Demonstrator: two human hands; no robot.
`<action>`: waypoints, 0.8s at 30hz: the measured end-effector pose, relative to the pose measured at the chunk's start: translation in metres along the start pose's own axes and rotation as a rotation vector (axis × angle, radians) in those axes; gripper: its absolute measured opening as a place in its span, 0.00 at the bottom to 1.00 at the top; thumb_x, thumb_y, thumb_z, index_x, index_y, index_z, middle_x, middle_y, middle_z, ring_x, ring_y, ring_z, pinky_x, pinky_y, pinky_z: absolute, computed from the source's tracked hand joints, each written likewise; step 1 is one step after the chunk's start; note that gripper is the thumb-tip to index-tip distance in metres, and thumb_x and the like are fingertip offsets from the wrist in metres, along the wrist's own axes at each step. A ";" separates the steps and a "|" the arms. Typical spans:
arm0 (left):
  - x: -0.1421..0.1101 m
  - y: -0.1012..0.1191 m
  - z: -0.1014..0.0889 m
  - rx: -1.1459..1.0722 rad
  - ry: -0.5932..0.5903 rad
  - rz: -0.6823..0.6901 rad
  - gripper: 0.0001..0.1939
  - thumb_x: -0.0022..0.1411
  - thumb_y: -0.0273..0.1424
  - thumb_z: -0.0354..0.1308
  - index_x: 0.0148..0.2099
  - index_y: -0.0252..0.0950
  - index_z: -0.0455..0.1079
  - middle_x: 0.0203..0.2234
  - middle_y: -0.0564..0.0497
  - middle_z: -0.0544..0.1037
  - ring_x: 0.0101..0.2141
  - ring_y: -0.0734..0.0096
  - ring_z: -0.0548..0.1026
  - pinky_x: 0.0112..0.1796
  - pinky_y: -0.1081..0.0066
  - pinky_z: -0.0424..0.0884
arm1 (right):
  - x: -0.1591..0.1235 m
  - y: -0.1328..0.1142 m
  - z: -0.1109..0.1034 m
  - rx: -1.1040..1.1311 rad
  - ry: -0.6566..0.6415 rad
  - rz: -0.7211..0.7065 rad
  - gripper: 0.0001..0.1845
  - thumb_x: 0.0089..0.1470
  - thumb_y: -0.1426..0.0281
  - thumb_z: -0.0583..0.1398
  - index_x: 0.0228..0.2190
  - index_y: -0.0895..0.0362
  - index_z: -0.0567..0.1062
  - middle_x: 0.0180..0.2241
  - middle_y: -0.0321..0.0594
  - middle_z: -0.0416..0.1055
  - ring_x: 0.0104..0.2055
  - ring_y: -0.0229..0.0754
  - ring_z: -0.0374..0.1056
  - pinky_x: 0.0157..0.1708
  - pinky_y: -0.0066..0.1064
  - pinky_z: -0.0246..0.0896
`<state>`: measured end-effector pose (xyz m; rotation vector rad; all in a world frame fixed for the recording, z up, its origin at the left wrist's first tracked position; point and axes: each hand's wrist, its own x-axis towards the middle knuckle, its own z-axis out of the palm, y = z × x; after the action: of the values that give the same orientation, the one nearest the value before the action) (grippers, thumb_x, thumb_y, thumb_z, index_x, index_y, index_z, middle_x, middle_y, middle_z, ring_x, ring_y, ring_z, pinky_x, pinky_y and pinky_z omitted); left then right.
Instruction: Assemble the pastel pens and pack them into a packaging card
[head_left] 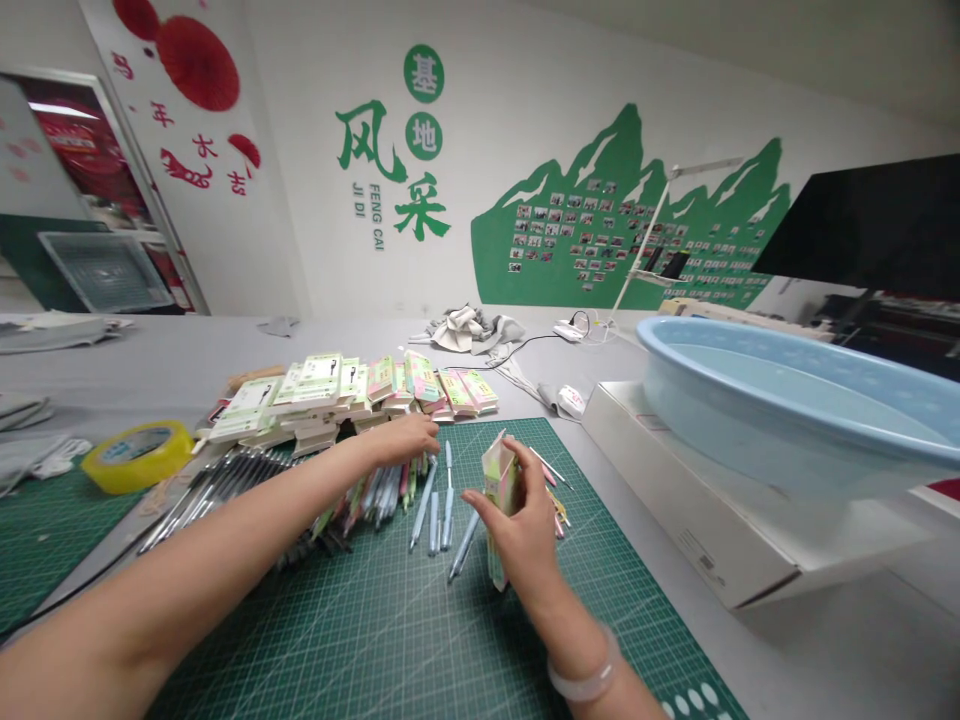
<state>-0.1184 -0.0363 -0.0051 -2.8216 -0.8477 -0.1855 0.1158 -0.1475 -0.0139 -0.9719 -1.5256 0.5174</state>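
My right hand [529,525] grips a small green and white carton [496,478], thumb on the near side and fingers behind. The carton stands upright with its top flap raised; what it contains is hidden. My left hand [409,440] reaches forward over the pens, fingers drawn together at the upper end of a light blue pen [424,505]. Whether something is between those fingers is hidden. More light blue pens [448,500] lie between the hands, and one rests against the carton's left side. A crowded row of coloured pens [379,495] lies under my left wrist.
Stacked flat cartons [315,380] stand behind the pens. Black and silver pens [217,490] and a yellow tape roll [139,455] lie left, on or near the green cutting mat [360,640]. On the right, a blue basin [780,420] rests on a white box [697,510]. Grey cloth [472,330] lies behind.
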 end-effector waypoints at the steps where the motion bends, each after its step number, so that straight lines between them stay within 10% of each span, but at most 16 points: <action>1: 0.002 -0.002 0.002 0.003 -0.025 0.024 0.09 0.55 0.21 0.56 0.26 0.37 0.71 0.23 0.51 0.69 0.29 0.70 0.66 0.31 0.71 0.59 | 0.000 0.000 0.000 -0.002 -0.002 -0.004 0.37 0.42 0.62 0.68 0.53 0.52 0.63 0.52 0.42 0.64 0.54 0.49 0.60 0.54 0.43 0.54; 12: 0.008 -0.004 0.001 -0.009 -0.130 0.144 0.12 0.46 0.16 0.56 0.30 0.37 0.70 0.24 0.50 0.70 0.31 0.65 0.68 0.32 0.70 0.61 | 0.000 0.001 0.001 0.008 0.020 -0.004 0.37 0.43 0.62 0.68 0.53 0.53 0.63 0.52 0.43 0.63 0.54 0.49 0.59 0.54 0.42 0.54; 24: 0.017 0.023 -0.029 -0.599 0.255 -0.191 0.08 0.58 0.31 0.56 0.40 0.36 0.69 0.40 0.46 0.71 0.43 0.63 0.69 0.44 0.65 0.64 | 0.001 0.002 0.001 0.015 0.045 0.029 0.36 0.44 0.62 0.67 0.53 0.52 0.62 0.53 0.43 0.63 0.54 0.49 0.60 0.54 0.43 0.54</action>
<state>-0.0934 -0.0520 0.0225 -3.1249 -1.1524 -0.9498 0.1157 -0.1459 -0.0151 -0.9892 -1.4672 0.5240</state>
